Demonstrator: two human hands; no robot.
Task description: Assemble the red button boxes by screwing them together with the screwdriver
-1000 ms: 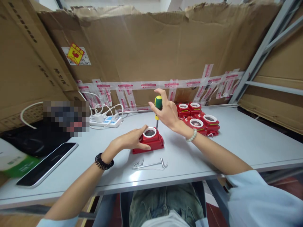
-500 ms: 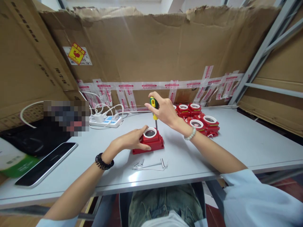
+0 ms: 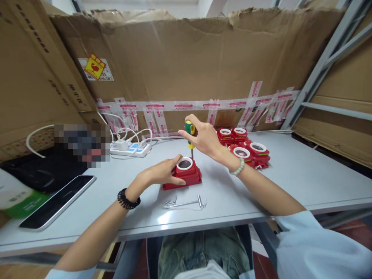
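Head view: the red box [image 3: 188,176] sits near the middle of the worktop [image 3: 232,193], its white ring facing up. The left hand [image 3: 165,171] curls partly closed around its left side. The right hand [image 3: 203,137], fingers bent, grips the screwdriver [image 3: 190,133], upright with its tip at the box's far edge. Nearer lie metal parts [image 3: 186,202]; far right, more red boxes [image 3: 257,153]; left, a phone [image 3: 58,201] and power strip [image 3: 136,150].

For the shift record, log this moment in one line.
left hand: steadying red housing with white ring | right hand: gripping green-yellow screwdriver, upright
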